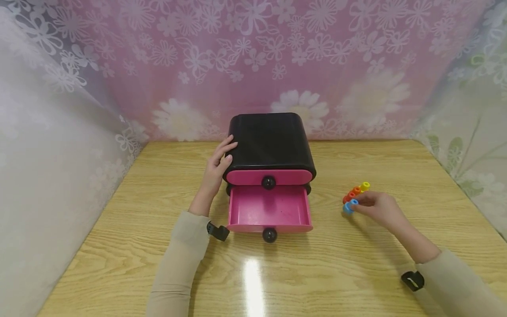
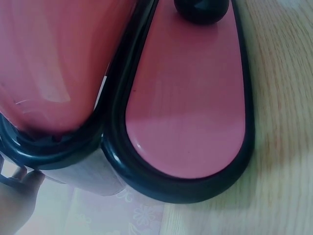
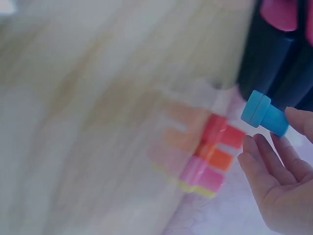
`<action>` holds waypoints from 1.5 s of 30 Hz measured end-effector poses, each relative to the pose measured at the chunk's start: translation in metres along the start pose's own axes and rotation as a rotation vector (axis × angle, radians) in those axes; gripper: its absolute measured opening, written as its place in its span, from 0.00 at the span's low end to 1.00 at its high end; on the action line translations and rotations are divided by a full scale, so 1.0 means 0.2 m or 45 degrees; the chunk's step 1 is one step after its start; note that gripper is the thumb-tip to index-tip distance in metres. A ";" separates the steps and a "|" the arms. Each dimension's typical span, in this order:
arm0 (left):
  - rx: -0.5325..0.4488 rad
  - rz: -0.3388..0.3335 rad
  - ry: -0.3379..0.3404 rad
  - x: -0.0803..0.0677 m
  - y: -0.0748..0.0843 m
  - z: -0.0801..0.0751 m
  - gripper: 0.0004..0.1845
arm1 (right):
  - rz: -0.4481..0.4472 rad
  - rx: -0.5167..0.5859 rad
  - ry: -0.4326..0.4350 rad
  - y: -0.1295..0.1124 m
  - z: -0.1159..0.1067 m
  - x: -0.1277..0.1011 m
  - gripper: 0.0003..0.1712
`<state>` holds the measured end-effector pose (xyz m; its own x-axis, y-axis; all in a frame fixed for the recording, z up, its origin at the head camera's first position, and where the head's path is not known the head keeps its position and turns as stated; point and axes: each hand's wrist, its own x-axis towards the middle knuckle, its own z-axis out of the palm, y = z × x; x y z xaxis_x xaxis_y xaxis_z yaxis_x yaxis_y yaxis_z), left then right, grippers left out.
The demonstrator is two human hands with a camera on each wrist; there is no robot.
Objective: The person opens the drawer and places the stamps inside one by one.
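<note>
A black drawer box (image 1: 269, 141) with two pink drawers stands mid-table. Its lower drawer (image 1: 269, 210) is pulled out and shows nothing inside; the upper drawer front (image 1: 289, 177) is closed. My left hand (image 1: 226, 152) rests flat against the box's left side, fingers at its top edge. My right hand (image 1: 358, 205) pinches a blue peg (image 1: 350, 206) at the end of a short row of red, orange and yellow pegs (image 1: 358, 190). In the right wrist view the blue peg (image 3: 264, 113) sits between my fingertips (image 3: 254, 152), with the other pegs (image 3: 210, 156) blurred.
The wooden table (image 1: 158, 185) is hemmed in by flowered curtains at the back and both sides. The left wrist view shows the pink drawer fronts (image 2: 186, 107) close up and a black knob (image 2: 201, 11). Another knob (image 1: 269, 235) juts from the open drawer.
</note>
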<state>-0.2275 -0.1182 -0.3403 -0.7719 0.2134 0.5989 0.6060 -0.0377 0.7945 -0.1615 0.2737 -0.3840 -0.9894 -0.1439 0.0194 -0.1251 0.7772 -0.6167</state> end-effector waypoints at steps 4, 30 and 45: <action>-0.009 0.009 -0.004 0.00 -0.03 0.00 0.20 | 0.003 0.065 -0.002 -0.08 -0.01 -0.03 0.25; -0.052 0.053 0.001 0.00 -0.16 -0.04 0.28 | -0.208 0.316 -0.006 -0.49 0.07 -0.08 0.19; -0.041 0.036 0.000 0.00 -0.17 -0.04 0.27 | -0.276 0.419 -0.068 -0.58 0.13 -0.05 0.18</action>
<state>-0.2499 -0.1243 -0.3663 -0.7543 0.2120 0.6214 0.6213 -0.0754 0.7799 -0.1355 0.1689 -0.3320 -0.9364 -0.3211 0.1413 -0.2917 0.4886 -0.8223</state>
